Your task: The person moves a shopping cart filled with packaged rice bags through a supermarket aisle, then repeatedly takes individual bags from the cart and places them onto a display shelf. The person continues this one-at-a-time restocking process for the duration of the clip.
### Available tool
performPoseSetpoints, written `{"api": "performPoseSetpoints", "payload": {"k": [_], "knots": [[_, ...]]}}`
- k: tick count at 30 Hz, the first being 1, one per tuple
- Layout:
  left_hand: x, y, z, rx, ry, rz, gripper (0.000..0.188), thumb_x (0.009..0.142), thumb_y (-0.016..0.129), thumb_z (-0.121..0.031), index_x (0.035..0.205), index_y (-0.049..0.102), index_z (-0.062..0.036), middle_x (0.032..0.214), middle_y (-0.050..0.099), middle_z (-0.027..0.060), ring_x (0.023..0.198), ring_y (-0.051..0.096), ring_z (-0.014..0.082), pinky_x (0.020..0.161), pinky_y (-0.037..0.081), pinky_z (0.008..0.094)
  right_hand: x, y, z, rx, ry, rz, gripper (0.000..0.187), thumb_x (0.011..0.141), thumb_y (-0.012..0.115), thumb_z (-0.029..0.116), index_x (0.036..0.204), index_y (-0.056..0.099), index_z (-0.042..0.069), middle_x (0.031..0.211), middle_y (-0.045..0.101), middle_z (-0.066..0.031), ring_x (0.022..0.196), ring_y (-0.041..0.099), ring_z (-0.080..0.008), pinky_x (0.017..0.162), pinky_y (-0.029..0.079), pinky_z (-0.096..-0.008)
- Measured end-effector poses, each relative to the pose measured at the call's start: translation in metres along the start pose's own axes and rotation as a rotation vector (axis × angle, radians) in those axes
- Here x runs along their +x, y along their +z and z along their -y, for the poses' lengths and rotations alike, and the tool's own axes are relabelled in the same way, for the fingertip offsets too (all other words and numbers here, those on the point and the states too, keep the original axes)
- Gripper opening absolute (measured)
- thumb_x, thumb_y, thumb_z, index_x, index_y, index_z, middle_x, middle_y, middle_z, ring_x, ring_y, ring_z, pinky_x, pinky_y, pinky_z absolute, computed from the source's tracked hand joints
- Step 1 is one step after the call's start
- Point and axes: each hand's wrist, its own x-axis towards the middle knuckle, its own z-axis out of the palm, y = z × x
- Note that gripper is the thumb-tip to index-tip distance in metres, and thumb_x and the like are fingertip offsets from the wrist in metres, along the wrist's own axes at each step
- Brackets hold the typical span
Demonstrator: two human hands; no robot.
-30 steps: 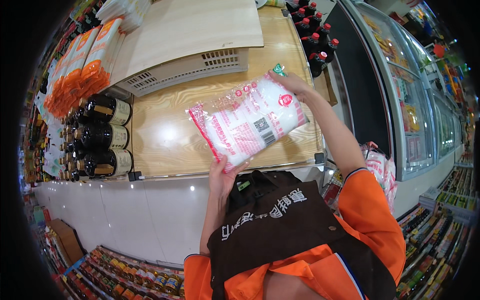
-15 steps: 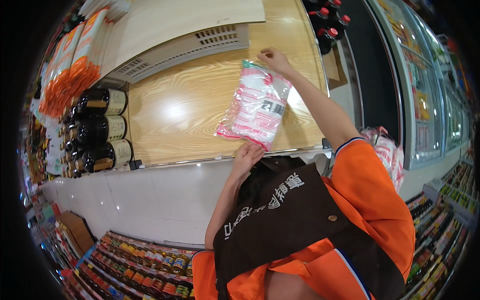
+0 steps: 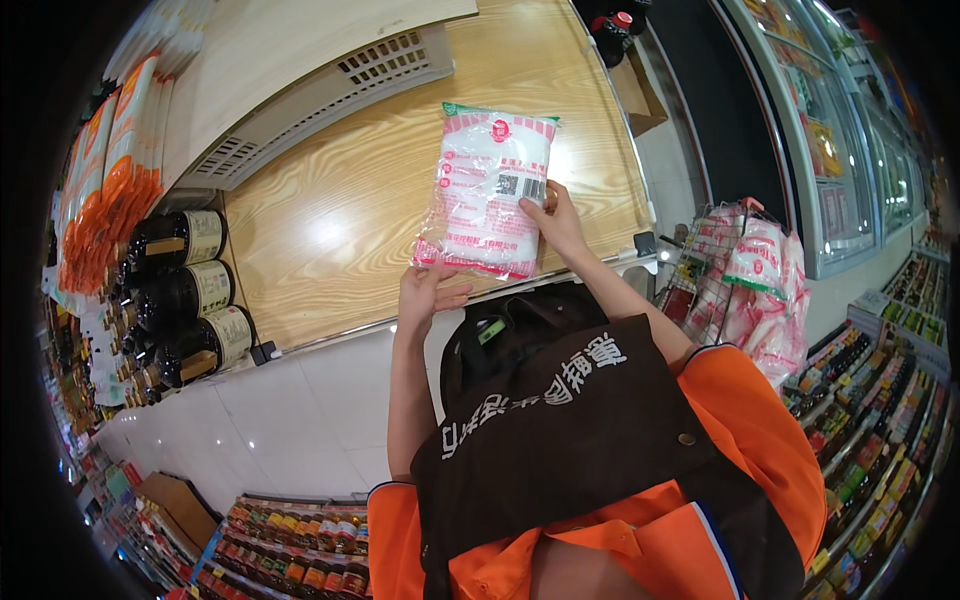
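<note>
Here the bag [image 3: 490,195], a clear pouch of white grains with red-and-white print and a green top strip, is held flat above the wooden shelf [image 3: 350,240], its long side running away from the person. The right hand [image 3: 556,222] grips the bag's right edge near the lower half, thumb on the printed face and fingers behind, so that grip is closed on the bag. The left hand [image 3: 428,293] sits under the bag's lower left corner, palm up and fingers spread loosely; it touches or nearly touches the bottom seam, and whether it truly clasps the bag cannot be told.

Left of the bag, at the shelf's far left end, three dark bottles [image 3: 190,285] with pale labels lie on their sides in a stack. Beyond them, further left of the bag, stand orange packets [image 3: 115,170] in a row. A white slotted vent [image 3: 320,100] runs across the shelf behind the bag, up and to its left. Right of the bag, well apart, a wire basket [image 3: 755,275] holds more bags of the same red-and-white kind. Below the bag is the person's brown apron [image 3: 590,440] over an orange shirt. Past the basket, to the bag's right, runs a glass-fronted chiller [image 3: 820,150].
</note>
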Motion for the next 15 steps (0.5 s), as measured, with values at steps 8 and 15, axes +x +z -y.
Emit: {"api": "performPoseSetpoints", "payload": {"k": [8, 15], "knots": [[0.003, -0.003, 0.009, 0.022, 0.019, -0.004, 0.033, 0.096, 0.040, -0.021, 0.108, 0.037, 0.0097, 0.100, 0.058, 0.0260, 0.075, 0.066, 0.0352, 0.058, 0.058, 0.0366, 0.005, 0.003, -0.006, -0.069, -0.071, -0.043, 0.069, 0.071, 0.074, 0.029, 0.122, 0.041, -0.004, 0.084, 0.060, -0.0133, 0.071, 0.057, -0.0182, 0.063, 0.046, -0.0297], [0.000, -0.001, 0.016, 0.054, -0.003, 0.043, 0.034, 0.094, 0.046, -0.023, 0.104, 0.043, 0.0101, 0.097, 0.060, 0.0243, 0.073, 0.066, 0.0308, 0.058, 0.058, 0.0344, 0.021, 0.001, -0.011, -0.070, -0.203, -0.030, 0.068, 0.073, 0.072, 0.027, 0.127, 0.040, 0.000, 0.087, 0.058, -0.0138, 0.073, 0.056, -0.0202, 0.066, 0.047, -0.0313]]}}
